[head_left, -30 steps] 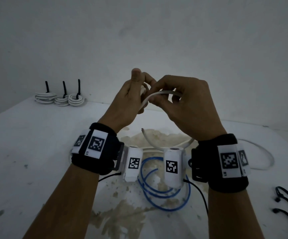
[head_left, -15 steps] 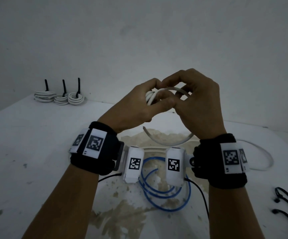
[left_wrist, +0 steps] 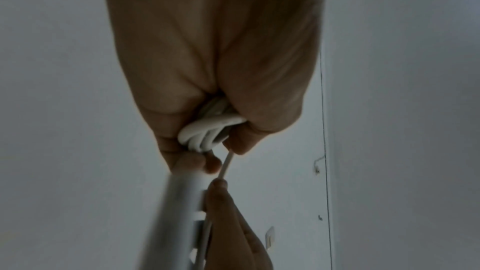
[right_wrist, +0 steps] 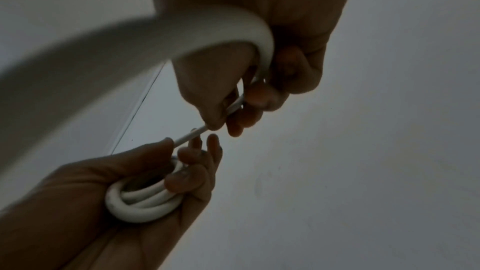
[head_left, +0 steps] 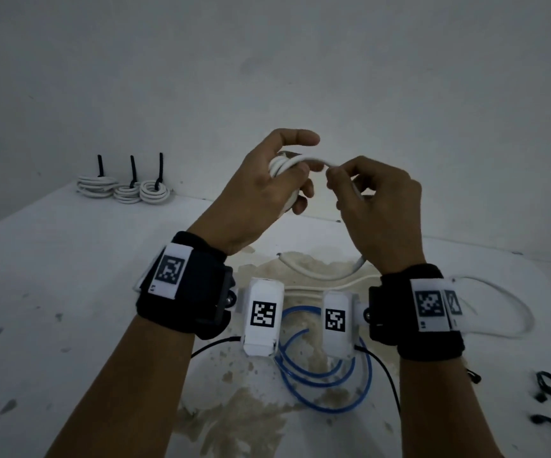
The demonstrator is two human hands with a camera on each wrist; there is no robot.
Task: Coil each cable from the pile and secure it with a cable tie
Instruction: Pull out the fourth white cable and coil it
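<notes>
Hands that were pressed together a moment ago are now sitting a little apart above the white table (head_left: pixel 52 259). On it, the blue cable (head_left: pixel 327 378) is lying in loops, and three tied white coils (head_left: pixel 125 190) are waiting by the wall. Fingers of the left hand (head_left: pixel 260 190) are curling around the white cable (right_wrist: pixel 145 202), holding its rings. Fingertips of the right hand (head_left: pixel 376 206) are pinching the loose end of it.

Bare forearms, no sleeves. Black wrist straps (head_left: pixel 184 285) low centre, white square-code tags (head_left: pixel 429 304), white camera boxes (head_left: pixel 262 317), thin black leads (head_left: pixel 383 368).
</notes>
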